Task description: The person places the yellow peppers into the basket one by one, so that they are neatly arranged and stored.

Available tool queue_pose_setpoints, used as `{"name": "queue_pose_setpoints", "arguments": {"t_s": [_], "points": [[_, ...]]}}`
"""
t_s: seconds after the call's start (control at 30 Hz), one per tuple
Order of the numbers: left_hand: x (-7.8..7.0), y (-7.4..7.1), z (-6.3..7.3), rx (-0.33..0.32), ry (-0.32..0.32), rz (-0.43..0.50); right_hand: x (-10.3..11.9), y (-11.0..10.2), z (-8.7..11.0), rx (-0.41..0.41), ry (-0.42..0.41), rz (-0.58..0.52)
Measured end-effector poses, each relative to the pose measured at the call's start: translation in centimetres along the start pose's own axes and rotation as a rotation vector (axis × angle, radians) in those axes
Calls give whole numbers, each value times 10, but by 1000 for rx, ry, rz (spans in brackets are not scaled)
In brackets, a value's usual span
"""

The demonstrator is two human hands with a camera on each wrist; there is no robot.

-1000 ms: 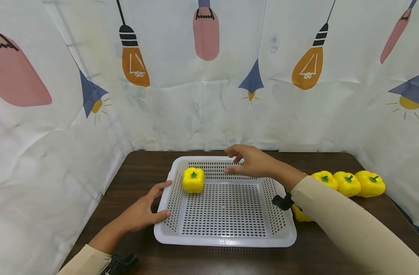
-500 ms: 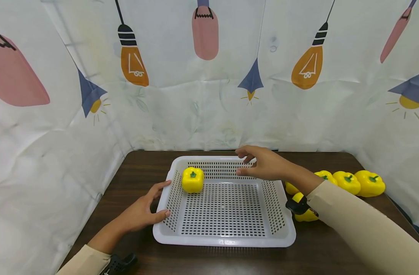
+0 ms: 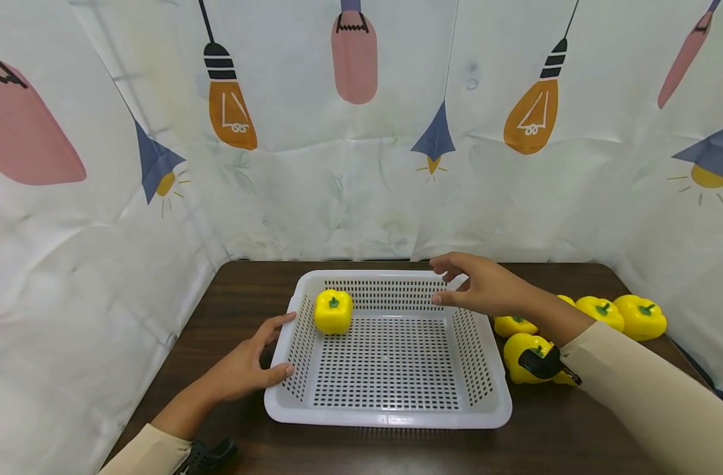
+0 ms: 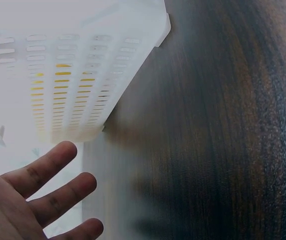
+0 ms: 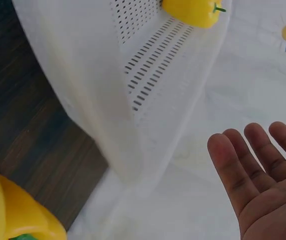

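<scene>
A white perforated plastic basket [image 3: 388, 417] sits on the dark wooden table, with one yellow bell pepper [image 3: 333, 313] upright in its back left corner. My left hand [image 3: 249, 363] touches the basket's left rim, thumb and forefinger spread apart. In the left wrist view that left hand [image 4: 37, 195] shows loosely extended fingers below the slotted basket wall [image 4: 72, 85]. Over the basket's back right corner hovers my right hand [image 3: 483, 285], fingers relaxed and holding nothing. The right wrist view shows this right hand [image 5: 263, 175] with its palm bare, apart from the basket.
Several yellow bell peppers [image 3: 639, 318] lie to the right of the basket, partly hidden by the right forearm. A nearer pepper [image 3: 520, 356] is close to the basket's right wall. White printed sheeting [image 3: 361, 198] stands behind the table [image 3: 243, 297].
My right hand has moved to the right, from above the basket's back middle to its back right corner. The left hand, the basket and the pepper inside have stayed in place.
</scene>
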State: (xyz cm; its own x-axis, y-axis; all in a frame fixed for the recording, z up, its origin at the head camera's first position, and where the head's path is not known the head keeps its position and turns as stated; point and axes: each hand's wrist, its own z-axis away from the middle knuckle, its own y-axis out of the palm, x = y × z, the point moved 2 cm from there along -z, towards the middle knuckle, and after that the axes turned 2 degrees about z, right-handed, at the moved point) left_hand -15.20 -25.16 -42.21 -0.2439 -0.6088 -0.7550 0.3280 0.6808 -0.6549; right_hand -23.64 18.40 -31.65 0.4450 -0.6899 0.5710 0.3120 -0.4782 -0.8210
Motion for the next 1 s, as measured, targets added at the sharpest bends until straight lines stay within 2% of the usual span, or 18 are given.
{"name": "queue_pose_setpoints", "arguments": {"t_s": [0.33, 0.73, 1.0], "points": [[0, 0, 0, -2, 3, -4, -10, -6, 19, -33, -1, 19], [-3, 1, 2, -9, 0, -3, -26, -10, 40, -55, -2, -14], [-5, 0, 0, -5, 9, -13, -38, -14, 59, -87, 8, 32]]}}
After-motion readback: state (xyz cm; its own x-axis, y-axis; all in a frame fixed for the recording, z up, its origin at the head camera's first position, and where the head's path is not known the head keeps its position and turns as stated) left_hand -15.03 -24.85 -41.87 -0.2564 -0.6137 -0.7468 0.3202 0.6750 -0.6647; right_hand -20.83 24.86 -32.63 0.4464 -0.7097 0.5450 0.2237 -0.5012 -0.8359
